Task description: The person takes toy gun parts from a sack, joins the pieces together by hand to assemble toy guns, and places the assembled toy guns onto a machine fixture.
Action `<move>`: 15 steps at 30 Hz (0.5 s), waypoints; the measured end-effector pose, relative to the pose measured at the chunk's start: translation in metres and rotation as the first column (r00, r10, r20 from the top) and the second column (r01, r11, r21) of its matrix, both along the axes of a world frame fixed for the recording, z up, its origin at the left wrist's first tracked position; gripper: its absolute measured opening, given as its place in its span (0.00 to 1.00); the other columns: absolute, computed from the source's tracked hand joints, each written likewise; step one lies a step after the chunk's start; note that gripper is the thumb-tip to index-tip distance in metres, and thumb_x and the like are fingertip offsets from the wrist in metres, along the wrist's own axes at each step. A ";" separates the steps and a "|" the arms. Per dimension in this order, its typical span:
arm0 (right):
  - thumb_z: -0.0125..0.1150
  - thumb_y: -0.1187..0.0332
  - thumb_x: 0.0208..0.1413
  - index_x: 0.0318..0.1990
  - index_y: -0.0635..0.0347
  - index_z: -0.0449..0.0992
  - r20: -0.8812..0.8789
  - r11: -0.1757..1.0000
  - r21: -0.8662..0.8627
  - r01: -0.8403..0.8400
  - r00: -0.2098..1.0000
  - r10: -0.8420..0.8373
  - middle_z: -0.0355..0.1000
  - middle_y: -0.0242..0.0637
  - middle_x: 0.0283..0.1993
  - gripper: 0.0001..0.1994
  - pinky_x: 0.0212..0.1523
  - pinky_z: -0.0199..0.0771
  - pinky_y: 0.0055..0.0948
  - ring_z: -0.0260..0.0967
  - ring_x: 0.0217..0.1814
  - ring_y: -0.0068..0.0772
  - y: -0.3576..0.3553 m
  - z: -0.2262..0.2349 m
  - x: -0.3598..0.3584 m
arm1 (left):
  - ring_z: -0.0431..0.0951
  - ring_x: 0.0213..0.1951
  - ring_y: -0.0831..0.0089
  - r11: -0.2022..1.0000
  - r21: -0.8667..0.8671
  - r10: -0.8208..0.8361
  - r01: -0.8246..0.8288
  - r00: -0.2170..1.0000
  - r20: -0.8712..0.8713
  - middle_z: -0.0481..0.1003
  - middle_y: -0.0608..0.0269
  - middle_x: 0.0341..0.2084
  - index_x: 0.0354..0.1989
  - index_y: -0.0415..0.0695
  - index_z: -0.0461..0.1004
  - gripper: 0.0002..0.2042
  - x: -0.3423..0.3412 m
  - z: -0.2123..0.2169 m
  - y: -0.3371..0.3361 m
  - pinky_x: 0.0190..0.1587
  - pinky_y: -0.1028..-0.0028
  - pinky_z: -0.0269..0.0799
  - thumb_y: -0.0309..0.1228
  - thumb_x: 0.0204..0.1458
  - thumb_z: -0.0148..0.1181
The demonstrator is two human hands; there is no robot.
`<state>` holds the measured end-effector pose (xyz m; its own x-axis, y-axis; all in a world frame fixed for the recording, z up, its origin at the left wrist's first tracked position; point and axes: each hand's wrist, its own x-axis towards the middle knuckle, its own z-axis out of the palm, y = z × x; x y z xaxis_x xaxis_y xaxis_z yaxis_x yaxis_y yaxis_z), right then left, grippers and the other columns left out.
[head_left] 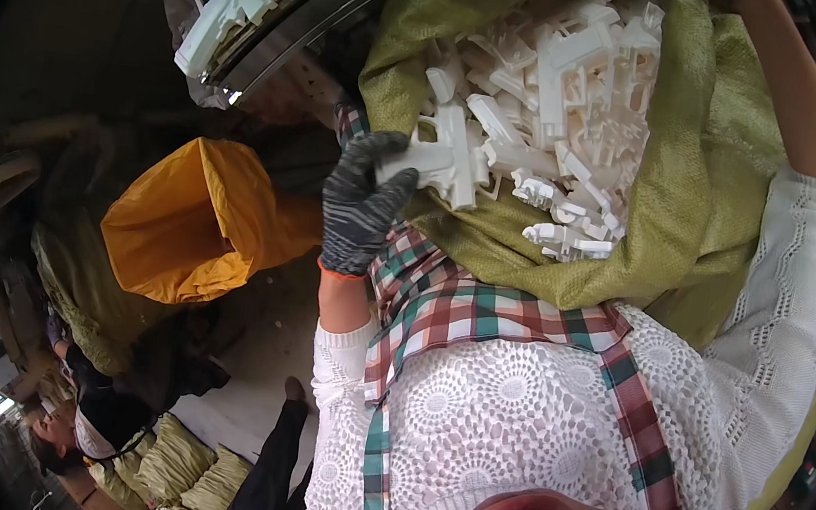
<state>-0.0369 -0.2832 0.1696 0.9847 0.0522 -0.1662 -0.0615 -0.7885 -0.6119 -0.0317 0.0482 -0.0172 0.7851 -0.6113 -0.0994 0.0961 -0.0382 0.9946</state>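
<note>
My left hand [366, 200], in a dark grey knitted glove with an orange cuff, is closed around the grip of a white plastic toy gun [453, 165]. This toy gun is at the left edge of a pile of white plastic toy gun parts [588, 84]. The pile lies in an open yellow-green woven sack [675, 205] in front of my body. My bare right forearm [799, 88] reaches up along the sack's right side. The right hand lies beyond the top edge of the picture.
Another white toy gun [230, 8] rests on a metal-edged surface [302, 36] at the upper left. An open orange-yellow sack [181, 219] stands left of me. At the lower left are another person [103, 412] and stacked yellow-green sacks [178, 466].
</note>
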 end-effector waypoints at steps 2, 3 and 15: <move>0.57 0.69 0.52 0.41 0.64 0.74 -0.031 0.953 -0.021 -0.303 0.953 0.302 0.75 0.41 0.34 0.11 0.39 0.72 0.27 0.73 0.36 0.31 0.018 -0.024 -0.005 | 0.71 0.45 0.72 0.991 -0.070 0.109 -0.111 0.994 -0.027 0.71 0.60 0.42 0.46 0.38 0.69 0.18 -0.004 -0.004 0.021 0.52 0.72 0.64 0.18 0.43 0.60; 0.58 0.67 0.52 0.41 0.65 0.74 -0.117 0.941 -0.041 -0.337 0.937 0.330 0.75 0.43 0.36 0.12 0.42 0.72 0.30 0.73 0.39 0.35 0.033 -0.027 -0.007 | 0.71 0.45 0.72 0.971 -0.144 0.182 -0.190 0.981 -0.066 0.71 0.60 0.43 0.46 0.39 0.69 0.19 -0.004 -0.006 0.028 0.53 0.72 0.63 0.18 0.43 0.61; 0.68 0.56 0.39 0.52 0.68 0.67 -0.101 0.853 -0.224 -0.471 0.882 0.461 0.70 0.49 0.46 0.33 0.48 0.69 0.35 0.69 0.47 0.45 0.103 -0.094 -0.038 | 0.69 0.49 0.70 0.819 -0.492 0.208 -0.297 0.951 -0.228 0.70 0.60 0.45 0.48 0.41 0.68 0.20 -0.020 -0.010 0.011 0.56 0.70 0.62 0.20 0.44 0.62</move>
